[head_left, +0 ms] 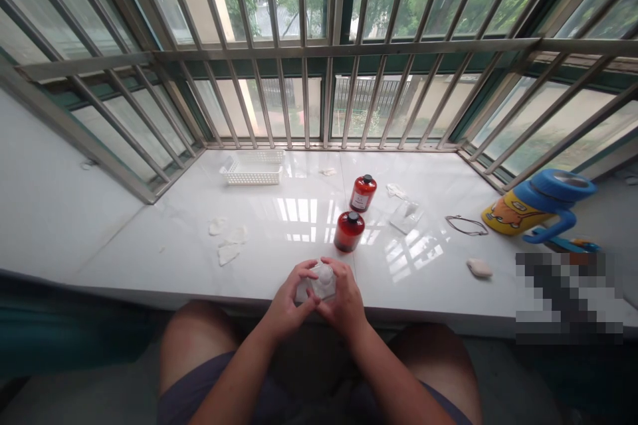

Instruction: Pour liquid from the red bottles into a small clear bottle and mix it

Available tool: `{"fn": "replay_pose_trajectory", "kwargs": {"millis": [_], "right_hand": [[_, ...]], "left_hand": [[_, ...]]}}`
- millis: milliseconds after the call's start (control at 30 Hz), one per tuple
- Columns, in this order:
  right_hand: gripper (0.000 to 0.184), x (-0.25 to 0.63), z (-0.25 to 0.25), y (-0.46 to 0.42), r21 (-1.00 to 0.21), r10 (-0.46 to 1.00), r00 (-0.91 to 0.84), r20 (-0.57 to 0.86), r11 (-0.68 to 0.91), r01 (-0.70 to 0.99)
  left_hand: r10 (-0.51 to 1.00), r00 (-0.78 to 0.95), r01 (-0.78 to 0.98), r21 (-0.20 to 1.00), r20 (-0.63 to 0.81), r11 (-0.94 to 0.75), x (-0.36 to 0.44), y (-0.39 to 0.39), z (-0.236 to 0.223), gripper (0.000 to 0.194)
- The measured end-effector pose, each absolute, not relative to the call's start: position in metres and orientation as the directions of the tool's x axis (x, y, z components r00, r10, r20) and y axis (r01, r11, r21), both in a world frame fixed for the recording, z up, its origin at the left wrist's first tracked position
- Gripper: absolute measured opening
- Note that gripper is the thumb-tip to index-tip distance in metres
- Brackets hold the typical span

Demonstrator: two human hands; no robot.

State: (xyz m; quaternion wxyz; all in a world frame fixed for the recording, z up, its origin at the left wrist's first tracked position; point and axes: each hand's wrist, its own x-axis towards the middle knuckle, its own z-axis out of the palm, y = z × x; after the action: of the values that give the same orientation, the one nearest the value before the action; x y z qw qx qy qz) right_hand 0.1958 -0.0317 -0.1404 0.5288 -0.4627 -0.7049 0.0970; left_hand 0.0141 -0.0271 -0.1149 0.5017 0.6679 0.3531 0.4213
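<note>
Between my two hands, at the front edge of the white counter point(279, 282), is a clear, squarish container point(325, 277) with a round part in its middle. My left hand point(294, 295) wraps its left side, and my right hand point(343, 292) curls round its right side; the thumbs meet in front. The fingers cover much of it, so its exact kind is hard to tell. Just beyond stands a red bottle point(349, 234) with a black cap, upright. A second red bottle point(363, 194), with a white label, stands behind it.
A white perforated basket point(253, 169) sits at the back left. Crumpled tissues point(232, 242) lie to the left. On the right are a clear plastic packet point(405, 216), a thin cord loop point(467, 226), a beige lump point(479, 269) and a yellow-and-blue flask point(535, 202). Window bars point(329, 99) line the back.
</note>
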Motion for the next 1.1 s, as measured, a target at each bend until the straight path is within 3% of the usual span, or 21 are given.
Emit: {"fn": "replay_pose_trajectory", "kwargs": {"millis": [67, 233, 433, 633, 967, 1100], "right_hand": [[0.065, 0.196, -0.141, -0.031, -0.625, 0.754, -0.013, 0.656, 0.553, 0.551], [0.063, 0.196, -0.142, -0.030, -0.613, 0.743, -0.018, 0.669, 0.565, 0.553], [0.065, 0.196, -0.142, -0.031, -0.615, 0.753, -0.018, 0.658, 0.551, 0.565], [0.063, 0.196, -0.140, -0.031, -0.607, 0.749, -0.030, 0.662, 0.558, 0.566], [0.055, 0.197, -0.140, -0.031, -0.625, 0.762, -0.041, 0.646, 0.560, 0.545], [0.053, 0.197, -0.137, -0.032, -0.623, 0.761, -0.047, 0.647, 0.562, 0.544]], "left_hand": [[0.909, 0.374, 0.004, 0.980, 0.184, -0.200, 0.012, -0.027, -0.119, 0.034], [0.876, 0.444, 0.051, 0.971, 0.188, -0.234, 0.009, -0.025, -0.117, 0.059], [0.896, 0.410, -0.008, 0.983, 0.170, -0.183, 0.006, -0.024, -0.119, 0.035], [0.879, 0.428, 0.015, 0.971, 0.211, -0.241, 0.005, -0.022, -0.117, 0.059], [0.886, 0.426, 0.084, 0.967, 0.182, -0.240, 0.007, -0.027, -0.107, 0.040], [0.874, 0.444, 0.111, 0.956, 0.198, -0.272, 0.008, -0.027, -0.105, 0.049]]}}
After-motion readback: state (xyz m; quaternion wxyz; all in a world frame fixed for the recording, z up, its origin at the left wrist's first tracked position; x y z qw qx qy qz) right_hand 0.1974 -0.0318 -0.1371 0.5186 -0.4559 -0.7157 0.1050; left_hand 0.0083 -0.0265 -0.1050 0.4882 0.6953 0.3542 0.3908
